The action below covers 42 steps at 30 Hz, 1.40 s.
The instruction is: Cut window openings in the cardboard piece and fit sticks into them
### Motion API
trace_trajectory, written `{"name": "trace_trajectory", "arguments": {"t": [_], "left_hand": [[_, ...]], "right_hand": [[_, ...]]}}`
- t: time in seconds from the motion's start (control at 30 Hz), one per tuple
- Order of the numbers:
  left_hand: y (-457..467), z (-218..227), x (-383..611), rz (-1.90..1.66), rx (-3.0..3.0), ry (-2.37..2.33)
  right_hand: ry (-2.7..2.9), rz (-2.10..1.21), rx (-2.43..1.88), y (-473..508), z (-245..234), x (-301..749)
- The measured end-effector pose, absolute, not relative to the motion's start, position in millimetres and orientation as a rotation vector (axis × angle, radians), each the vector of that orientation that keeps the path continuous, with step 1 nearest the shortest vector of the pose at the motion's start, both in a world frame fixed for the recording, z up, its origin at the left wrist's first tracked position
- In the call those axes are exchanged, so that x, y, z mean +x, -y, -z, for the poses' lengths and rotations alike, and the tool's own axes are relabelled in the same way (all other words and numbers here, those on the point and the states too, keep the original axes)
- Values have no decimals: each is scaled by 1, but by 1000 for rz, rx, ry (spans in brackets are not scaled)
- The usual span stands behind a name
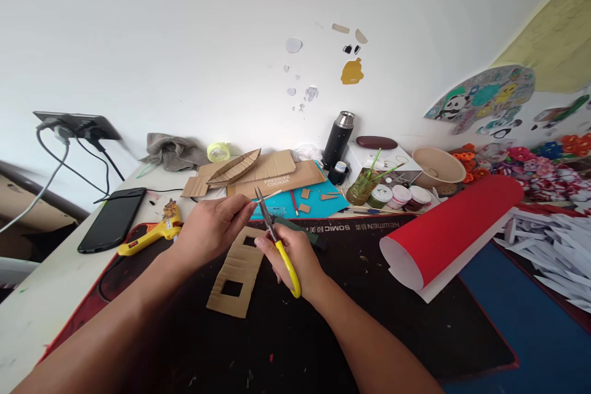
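Between hands: thin stick (270, 196), pinched by left hand (215, 225); right hand (293, 258) gripping scissors (277, 240).

The flat cardboard sheet (277, 180) at the back of the table carries the print "PRESSURE COOKER". The black desk mat (360, 271) bears "SOMIC" and "NEUMEN" in white along its far edge, inverted to the viewer.

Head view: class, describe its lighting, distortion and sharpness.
Head view: soft, even light, only faint shadows under the left hand pinching a thin stick and the right hand holding the scissors; all sharp; the wide-angle lens bends the desk and stretches the forearms; no strong glare.
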State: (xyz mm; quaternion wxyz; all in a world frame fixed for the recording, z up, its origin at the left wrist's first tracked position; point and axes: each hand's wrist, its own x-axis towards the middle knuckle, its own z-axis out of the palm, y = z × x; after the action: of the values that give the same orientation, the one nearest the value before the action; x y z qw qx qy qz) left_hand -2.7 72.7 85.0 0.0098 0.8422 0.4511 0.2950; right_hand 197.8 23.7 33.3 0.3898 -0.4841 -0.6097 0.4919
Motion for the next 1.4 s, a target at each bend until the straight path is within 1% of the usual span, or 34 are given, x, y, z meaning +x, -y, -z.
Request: {"name": "trace_trajectory", "arguments": {"t": [0.2,0.33,0.5,0.8,1.2,1.4], "left_hand": [[-73,-79,0,-954,2693,-1441],[-73,-81,0,-970,2790,-1385],[-73,-84,-1,-968,2737,-1345],[-73,-89,-7,-892,2641,-1400],[-71,-101,-5,-818,2543,-1394],[-72,-95,-5,-801,2521,-1384]], "right_hand": [[1592,-1042,-1286,-26,-25,193],[1557,-1133,-1312,-26,-26,193],[1534,-1293,-1246,-24,-33,197],[1521,-1363,-1202,-27,-31,201],[1508,-1370,-1190,-26,-35,201],[1562,-1212,-1226,-23,-37,198]]}}
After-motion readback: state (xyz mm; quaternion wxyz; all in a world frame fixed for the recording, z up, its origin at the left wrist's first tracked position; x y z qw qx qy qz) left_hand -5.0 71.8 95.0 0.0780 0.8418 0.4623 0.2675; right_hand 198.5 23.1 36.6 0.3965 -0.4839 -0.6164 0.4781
